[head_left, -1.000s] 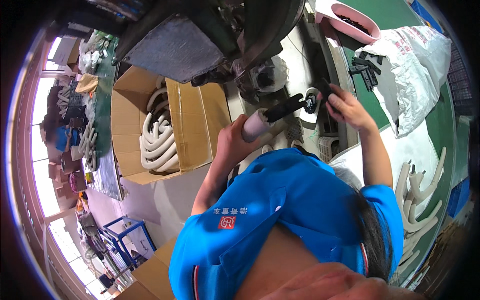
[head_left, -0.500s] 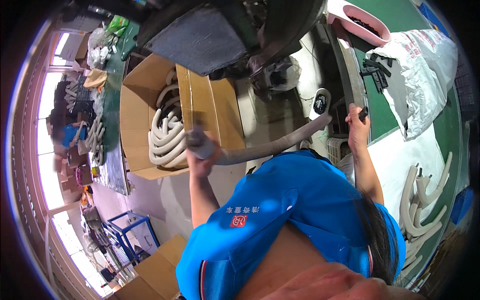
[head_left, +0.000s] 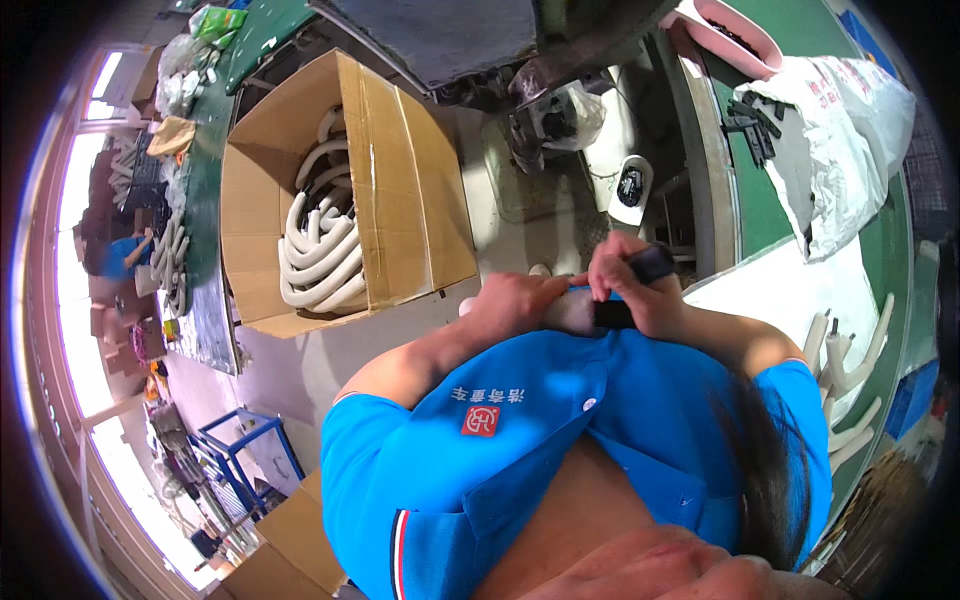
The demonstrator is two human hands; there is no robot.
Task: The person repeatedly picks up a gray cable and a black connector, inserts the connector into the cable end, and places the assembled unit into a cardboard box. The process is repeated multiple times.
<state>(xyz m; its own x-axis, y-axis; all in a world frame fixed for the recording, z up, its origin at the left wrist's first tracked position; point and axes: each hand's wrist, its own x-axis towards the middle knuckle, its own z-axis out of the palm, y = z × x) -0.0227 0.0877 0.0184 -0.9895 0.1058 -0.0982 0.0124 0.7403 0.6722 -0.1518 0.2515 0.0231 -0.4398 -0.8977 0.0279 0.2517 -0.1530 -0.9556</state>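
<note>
My left hand is closed around a pale grey curved tube in front of my chest. A light end of what looks like the same tube pokes out beyond its fingers. Against the tube's right part presses my right hand, its fingers closed on a small black plastic piece that sticks out above the thumb side. Just below those fingers a dark section adjoins the pale tube; whether it is the tube's end or another piece I cannot tell. Most of the tube is hidden by my hands and body.
An open cardboard box at left holds several pale curved tubes. Dark machinery stands ahead. On the right-hand green bench are a pink container, black pieces, a white bag and more tubes. A white scoop-like holder hangs between.
Both hands have come together before my chest. The left moved right with the tube; the right moved left from the bench edge, bringing the black piece to the tube.
</note>
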